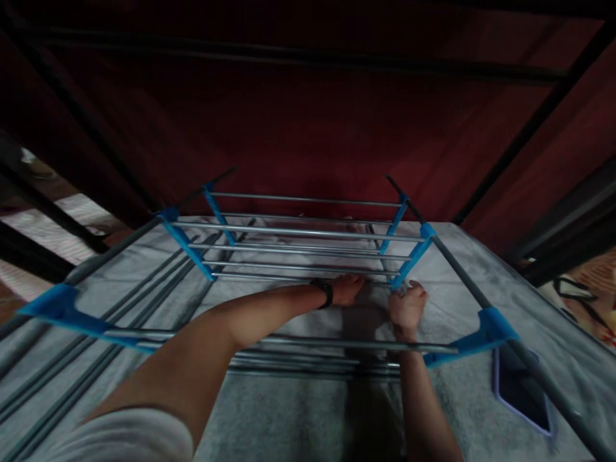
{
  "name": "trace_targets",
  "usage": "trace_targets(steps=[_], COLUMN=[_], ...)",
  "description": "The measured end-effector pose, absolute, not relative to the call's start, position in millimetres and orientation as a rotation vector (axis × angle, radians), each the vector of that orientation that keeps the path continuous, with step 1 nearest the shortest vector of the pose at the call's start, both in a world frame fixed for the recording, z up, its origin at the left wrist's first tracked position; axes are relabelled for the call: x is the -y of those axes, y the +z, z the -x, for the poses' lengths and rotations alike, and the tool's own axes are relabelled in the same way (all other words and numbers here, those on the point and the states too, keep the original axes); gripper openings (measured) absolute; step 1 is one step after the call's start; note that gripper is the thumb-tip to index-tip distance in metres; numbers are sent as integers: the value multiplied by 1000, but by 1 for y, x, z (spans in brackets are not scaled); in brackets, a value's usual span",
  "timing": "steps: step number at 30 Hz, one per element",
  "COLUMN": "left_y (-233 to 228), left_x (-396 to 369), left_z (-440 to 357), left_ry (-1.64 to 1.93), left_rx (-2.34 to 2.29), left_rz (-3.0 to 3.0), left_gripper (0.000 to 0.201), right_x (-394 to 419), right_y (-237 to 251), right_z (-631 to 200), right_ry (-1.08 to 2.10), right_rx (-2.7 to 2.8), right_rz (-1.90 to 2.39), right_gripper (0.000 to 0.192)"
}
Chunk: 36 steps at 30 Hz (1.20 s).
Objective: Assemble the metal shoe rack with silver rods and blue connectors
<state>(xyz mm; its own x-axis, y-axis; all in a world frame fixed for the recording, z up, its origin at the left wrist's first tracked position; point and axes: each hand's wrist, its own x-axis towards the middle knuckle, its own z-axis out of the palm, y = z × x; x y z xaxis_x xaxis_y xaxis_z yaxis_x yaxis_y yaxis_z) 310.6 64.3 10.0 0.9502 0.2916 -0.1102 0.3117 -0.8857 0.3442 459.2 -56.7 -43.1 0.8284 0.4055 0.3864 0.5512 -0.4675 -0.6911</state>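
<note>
A shoe-rack-like frame (298, 232) of thin grey metal rods and blue plastic side brackets lies across a grey-white cloth surface. My left hand (349, 290), with a dark band at the wrist, reaches across to the lowest rod (269, 277) of the second tier, its fingers closed around it near the right end. Beside it, my right hand (408, 308) is curled at the lower end of a blue bracket (409, 260), thumb and fingers pinching there. My right forearm passes under the nearest rod (332, 343). The exact contact of the fingertips is partly hidden.
Loose grey tubes (139, 321) lie on the left of the cloth (279, 417). A phone with a purple edge (522, 388) lies at the right, partly under a long side pole (462, 273). Dark bars and red fabric (308, 128) stand behind the rack.
</note>
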Motion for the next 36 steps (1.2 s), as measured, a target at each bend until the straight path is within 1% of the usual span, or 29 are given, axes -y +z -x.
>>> trace_targets(steps=[2, 4, 6, 8, 9, 11, 13, 15, 17, 19, 21, 24, 26, 28, 32, 36], left_y=[28, 53, 83, 115, 130, 153, 159, 143, 111, 74, 46, 27, 26, 26, 25, 23], left_x=[-59, -56, -50, -37, -25, 8, 46, 80, 100, 100, 86, 53, 30, 10, -30, -71], left_z=[-292, -277, -263, -246, -234, -204, -168, -128, -88, -52, -18, 26, 51, 70, 91, 97], left_ry=[-213, -323, -383, -331, -228, 125, 513, 881, 1258, 1596, 1874, 2065, 2161, 2132, 1714, 1534], left_rx=[-550, -618, -675, -777, -851, -939, -916, -927, -1175, -1433, -1515, -1569, -1642, -1672, -1534, -1397], left_rz=[-2776, -2765, -2752, -2782, -2810, -2817, -2639, -2320, -1950, -1473, -956, -507, -435, -409, -294, -344], left_gripper=[59, 44, 31, 28, 29, 31, 33, 34, 32, 27, 26, 18, 11, 12, 12, 13], right_x=[55, 52, 47, 43, 41, 37, 34, 31, 28, 25, 23, 20, 18, 17, 16, 17], right_y=[-37, -34, -35, -37, -39, -42, -45, -48, -52, -55, -58, -59, -60, -61, -64, -64], right_z=[-453, -444, -434, -425, -421, -415, -410, -405, -401, -397, -393, -388, -385, -382, -379, -377], right_ry=[-263, -239, -143, -3, 64, 156, 186, 182, 172, 174, 174, 163, 158, 162, 178, 168], right_rx=[789, 904, 997, 1101, 1159, 1258, 1306, 1316, 1332, 1355, 1388, 1444, 1453, 1463, 1500, 1553], right_rz=[2112, 2109, 2120, 2120, 2109, 2077, 2043, 2005, 1953, 1901, 1858, 1820, 1814, 1803, 1787, 1757], right_gripper=[43, 39, 39, 40, 40, 40, 39, 39, 39, 38, 39, 39, 38, 38, 38, 39])
